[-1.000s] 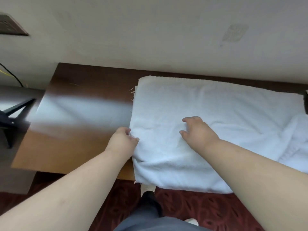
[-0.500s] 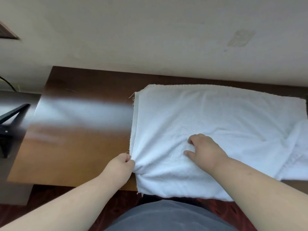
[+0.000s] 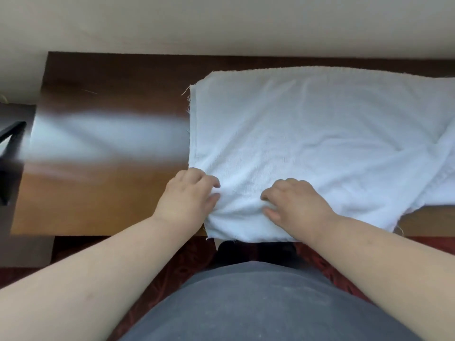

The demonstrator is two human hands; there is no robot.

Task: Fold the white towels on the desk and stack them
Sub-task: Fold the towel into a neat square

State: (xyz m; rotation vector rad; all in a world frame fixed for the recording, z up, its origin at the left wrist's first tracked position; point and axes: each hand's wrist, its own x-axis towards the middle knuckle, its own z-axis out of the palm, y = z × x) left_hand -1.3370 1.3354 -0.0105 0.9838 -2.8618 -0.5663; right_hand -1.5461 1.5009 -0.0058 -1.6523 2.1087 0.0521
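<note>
The white towel (image 3: pixel 307 134) lies spread flat on my worktop (image 3: pixel 98 193) — plain terry, frayed threads along its left edge, its near edge hanging just over the front. At the right it bunches into a rumpled fold (image 3: pixel 440 178) — possibly a second towel.

Your left hand (image 3: pixel 187 198) pinches the white towel (image 3: pixel 307 143) at its near-left edge, fingers (image 3: pixel 209 183) curled into the cloth. Your right hand (image 3: pixel 298 205) grips a bunched fold just right of those fingers. Beyond the fingers the towel lies flat on the desk (image 3: pixel 103 143); nearer you, its hem overhangs the desk edge.
</note>
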